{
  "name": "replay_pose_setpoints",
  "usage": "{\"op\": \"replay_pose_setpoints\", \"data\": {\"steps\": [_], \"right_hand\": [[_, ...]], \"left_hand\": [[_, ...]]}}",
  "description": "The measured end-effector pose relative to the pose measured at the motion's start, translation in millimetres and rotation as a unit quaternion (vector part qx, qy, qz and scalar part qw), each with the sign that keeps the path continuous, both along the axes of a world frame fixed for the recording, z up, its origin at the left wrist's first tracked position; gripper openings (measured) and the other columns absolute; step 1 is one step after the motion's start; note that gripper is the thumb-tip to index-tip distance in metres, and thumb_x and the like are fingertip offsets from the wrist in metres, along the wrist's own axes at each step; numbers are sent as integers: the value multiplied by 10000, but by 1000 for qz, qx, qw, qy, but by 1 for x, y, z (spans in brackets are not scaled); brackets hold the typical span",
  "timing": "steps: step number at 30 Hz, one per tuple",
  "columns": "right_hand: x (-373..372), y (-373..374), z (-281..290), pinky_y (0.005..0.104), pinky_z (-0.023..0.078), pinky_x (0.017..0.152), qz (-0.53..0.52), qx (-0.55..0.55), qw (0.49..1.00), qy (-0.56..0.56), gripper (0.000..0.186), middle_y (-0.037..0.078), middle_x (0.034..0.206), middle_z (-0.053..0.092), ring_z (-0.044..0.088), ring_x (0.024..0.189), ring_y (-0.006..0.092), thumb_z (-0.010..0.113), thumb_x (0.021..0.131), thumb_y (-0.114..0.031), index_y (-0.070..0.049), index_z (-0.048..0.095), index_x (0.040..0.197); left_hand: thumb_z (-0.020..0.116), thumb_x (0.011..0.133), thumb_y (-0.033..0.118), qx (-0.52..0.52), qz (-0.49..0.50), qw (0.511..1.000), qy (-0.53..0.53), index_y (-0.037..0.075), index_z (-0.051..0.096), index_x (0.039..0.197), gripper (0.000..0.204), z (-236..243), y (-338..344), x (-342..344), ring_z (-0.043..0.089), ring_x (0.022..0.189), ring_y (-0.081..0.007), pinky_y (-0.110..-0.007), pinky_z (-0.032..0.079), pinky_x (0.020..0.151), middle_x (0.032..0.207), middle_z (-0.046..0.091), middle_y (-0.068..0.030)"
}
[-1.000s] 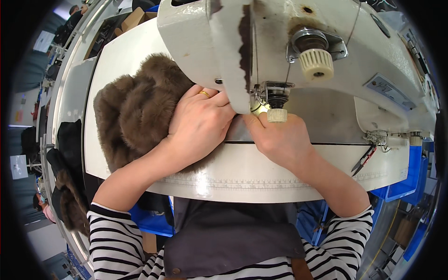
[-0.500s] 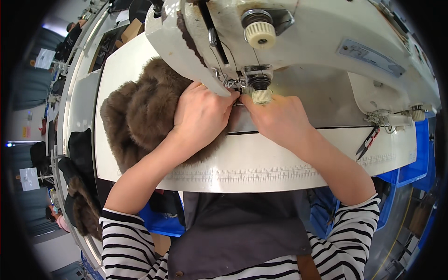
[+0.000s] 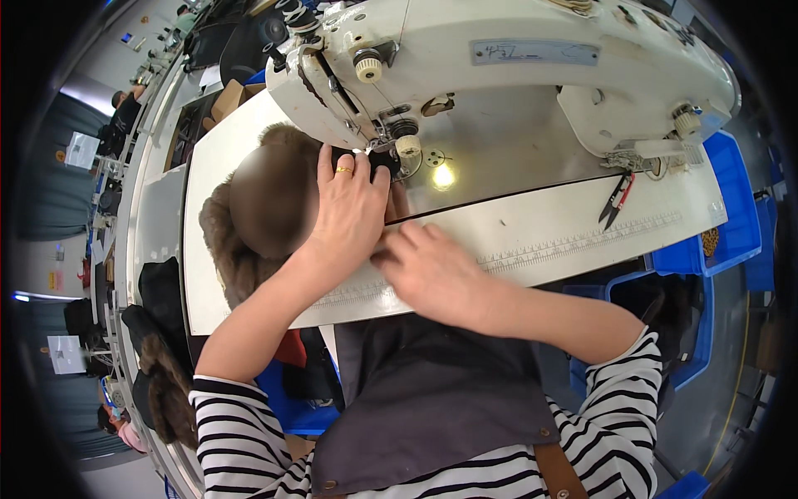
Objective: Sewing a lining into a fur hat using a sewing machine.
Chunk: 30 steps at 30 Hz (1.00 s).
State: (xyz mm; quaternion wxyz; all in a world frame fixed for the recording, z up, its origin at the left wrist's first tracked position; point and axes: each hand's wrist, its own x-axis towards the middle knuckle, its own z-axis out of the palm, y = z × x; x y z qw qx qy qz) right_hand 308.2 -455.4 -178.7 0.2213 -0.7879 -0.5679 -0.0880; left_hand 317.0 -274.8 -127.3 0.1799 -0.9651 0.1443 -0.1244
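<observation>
A white sewing machine (image 3: 503,50) stands over the white worktable (image 3: 573,241), a black piece of material (image 3: 382,162) by its presser foot. Brown fur fabric (image 3: 229,249), partly blurred in the picture, is bunched at the left. My left hand (image 3: 353,208) lies on the work beside the needle, fingers stretched and slightly apart, a gold ring on one. My right hand (image 3: 432,274) is below and right of it near the table edge, fingers curled; what they grip is hidden. Red-handled thread snips (image 3: 617,200) lie at the right.
Blue bins (image 3: 723,241) stand at the right and under the table. Dark and fur pieces (image 3: 162,382) hang at the left beside a rail. A cardboard box (image 3: 229,104) is behind the table. Other people (image 3: 125,108) are at work far left.
My right hand has moved from beside the needle down toward me and left, its fingers now curled. My left hand stays by the needle, fingers more stretched. The view has shifted, showing more machine.
</observation>
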Motion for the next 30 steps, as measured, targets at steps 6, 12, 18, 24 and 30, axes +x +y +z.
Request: {"op": "replay_pose_setpoints", "data": {"steps": [6,12,18,24,30], "right_hand": [[-53,16,0,338,489,976,98,203,922,314,233,85,1256,683,618,1166,207,659,937,-161,-18,737,1104],[-52,12,3,367,490,1099,38,359,465,808,336,114,1402,620,619,1275,239,522,1076,-106,20,599,1378],[-32,12,2,423,387,1196,-14,372,383,846,603,193,1621,326,424,1452,306,496,1065,-126,23,246,1594],[5,61,18,464,459,1118,-60,386,320,863,550,164,1508,429,506,1340,304,459,1066,-167,-42,258,1562],[25,80,9,352,572,730,-118,360,348,858,208,46,1061,649,637,870,178,517,1070,-206,-91,583,1231]], "left_hand": [[695,846,305,20,13,979,202,7,707,961,319,36,8,23,682,956,-354,-427,446,994,836,735,-155],[765,746,501,54,-18,990,132,-12,741,1059,602,46,23,22,695,1018,-351,-439,401,1053,926,757,-173],[694,712,263,43,64,955,287,-16,686,979,387,39,32,38,695,1026,-358,-428,509,924,930,746,-174],[680,738,214,-209,72,911,348,-12,729,994,345,58,58,63,709,903,-247,-386,542,781,907,739,-152],[741,793,164,-383,207,752,495,11,695,1197,435,71,67,85,626,930,-143,-297,523,830,1041,706,-38]]}}
